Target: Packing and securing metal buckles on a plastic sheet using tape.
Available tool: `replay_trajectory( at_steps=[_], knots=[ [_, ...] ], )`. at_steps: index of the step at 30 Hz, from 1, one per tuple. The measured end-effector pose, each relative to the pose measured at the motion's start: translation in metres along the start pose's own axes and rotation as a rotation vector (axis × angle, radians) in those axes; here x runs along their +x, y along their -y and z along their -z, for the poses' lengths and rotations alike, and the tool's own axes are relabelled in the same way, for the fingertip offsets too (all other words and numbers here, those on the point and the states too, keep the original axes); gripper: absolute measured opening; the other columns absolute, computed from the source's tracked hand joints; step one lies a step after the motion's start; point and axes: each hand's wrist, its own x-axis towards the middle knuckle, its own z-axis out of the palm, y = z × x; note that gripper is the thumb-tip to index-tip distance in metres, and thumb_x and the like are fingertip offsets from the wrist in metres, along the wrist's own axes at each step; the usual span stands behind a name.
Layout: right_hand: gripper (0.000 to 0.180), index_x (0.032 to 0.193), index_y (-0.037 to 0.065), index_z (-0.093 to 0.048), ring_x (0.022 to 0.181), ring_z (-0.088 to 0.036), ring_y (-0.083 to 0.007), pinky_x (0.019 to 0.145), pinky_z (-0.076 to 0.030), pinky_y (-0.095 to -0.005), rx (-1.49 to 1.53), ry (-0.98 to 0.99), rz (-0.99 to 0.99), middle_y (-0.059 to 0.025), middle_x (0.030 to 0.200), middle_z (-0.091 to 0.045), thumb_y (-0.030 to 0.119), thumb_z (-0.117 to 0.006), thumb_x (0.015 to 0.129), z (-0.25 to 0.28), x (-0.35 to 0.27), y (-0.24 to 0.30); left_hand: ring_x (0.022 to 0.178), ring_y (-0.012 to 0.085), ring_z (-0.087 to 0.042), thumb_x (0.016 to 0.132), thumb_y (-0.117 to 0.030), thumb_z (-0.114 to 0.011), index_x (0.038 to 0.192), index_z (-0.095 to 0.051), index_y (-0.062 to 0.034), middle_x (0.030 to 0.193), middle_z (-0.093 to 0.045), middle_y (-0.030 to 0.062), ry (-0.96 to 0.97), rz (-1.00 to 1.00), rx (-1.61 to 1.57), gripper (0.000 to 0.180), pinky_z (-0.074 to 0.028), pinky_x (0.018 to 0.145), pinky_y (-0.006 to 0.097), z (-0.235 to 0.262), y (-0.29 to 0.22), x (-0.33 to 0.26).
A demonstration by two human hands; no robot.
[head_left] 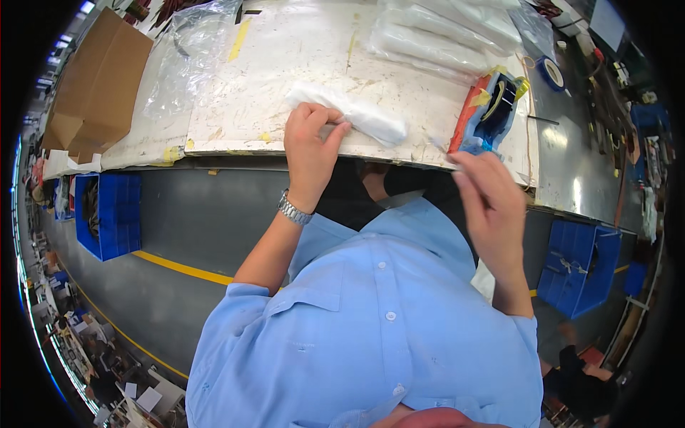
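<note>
Left hand (310,135) on the white packet (376,123), fingers bent; can't tell if clamped or just pressing. Packet lies near the front edge of the surface (250,93). Right hand (494,203) just in front of the tape dispenser (492,107), blurred; can't tell if it pinches anything. Clear bags (439,36) behind, carton (100,82) at left.

You have two hands: one left hand (312,139), one right hand (494,207). You have one wristwatch (295,208), one white plastic bundle (367,120) lying separately, several overlapping plastic packs (446,39), one tape dispenser (481,123), one cardboard box (100,82) and two large blue crates (120,214) (564,274).
</note>
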Motion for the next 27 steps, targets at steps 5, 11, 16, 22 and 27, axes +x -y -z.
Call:
replay_trajectory(
  at_steps=[5, 11, 16, 22, 27],
  knots=[
    [0.011, 0.108, 0.006, -0.072, 0.078, -0.068, -0.0361, 0.068, -0.055, -0.0438, -0.095, 0.076, 0.064, -0.0118, 0.094, -0.066, 0.013, -0.068, 0.102, -0.07, 0.041, -0.02, 0.094, 0.0241, -0.066, 0.087, -0.004, -0.082, 0.096, -0.074, 0.0002, 0.101, -0.067, 0.0094, 0.038, 0.079, -0.163, 0.012, -0.053, 0.085, 0.033, 0.0, -0.001, 0.006],
    [0.012, 0.106, 0.007, -0.072, 0.081, -0.07, -0.0364, 0.07, -0.057, -0.0471, -0.156, 0.158, 0.121, -0.011, 0.095, -0.068, 0.016, -0.066, 0.102, -0.092, 0.054, -0.025, 0.096, 0.0225, -0.066, 0.087, -0.004, -0.082, 0.097, -0.075, -0.0005, 0.105, -0.068, 0.0093, 0.009, 0.075, -0.183, 0.012, -0.053, 0.085, 0.032, 0.004, 0.0, 0.001],
    [0.012, 0.103, 0.007, -0.07, 0.082, -0.069, -0.036, 0.07, -0.056, -0.0479, -0.185, 0.181, 0.12, -0.0119, 0.093, -0.067, 0.017, -0.065, 0.102, -0.102, 0.06, -0.02, 0.097, 0.0214, -0.067, 0.086, -0.003, -0.083, 0.098, -0.076, -0.0001, 0.108, -0.069, 0.0091, 0.002, 0.116, -0.225, 0.014, -0.054, 0.085, 0.032, 0.005, -0.001, 0.001],
    [0.01, 0.101, 0.006, -0.067, 0.083, -0.069, -0.0358, 0.07, -0.056, -0.0479, -0.227, 0.206, 0.162, -0.0128, 0.093, -0.066, 0.016, -0.064, 0.103, -0.115, 0.067, -0.017, 0.097, 0.0218, -0.067, 0.086, -0.001, -0.083, 0.101, -0.077, 0.0004, 0.11, -0.069, 0.0106, -0.036, 0.083, -0.237, 0.016, -0.054, 0.085, 0.031, 0.001, 0.004, -0.002],
    [0.014, 0.097, 0.005, -0.067, 0.081, -0.07, -0.0361, 0.069, -0.055, -0.0471, -0.138, 0.128, 0.125, -0.0132, 0.093, -0.069, 0.018, -0.066, 0.102, -0.12, 0.067, -0.02, 0.105, 0.026, -0.065, 0.085, 0.001, -0.08, 0.102, -0.078, -0.0025, 0.115, -0.069, 0.0104, -0.053, 0.033, -0.151, 0.017, -0.053, 0.09, 0.037, 0.004, -0.002, -0.007]
  ],
)
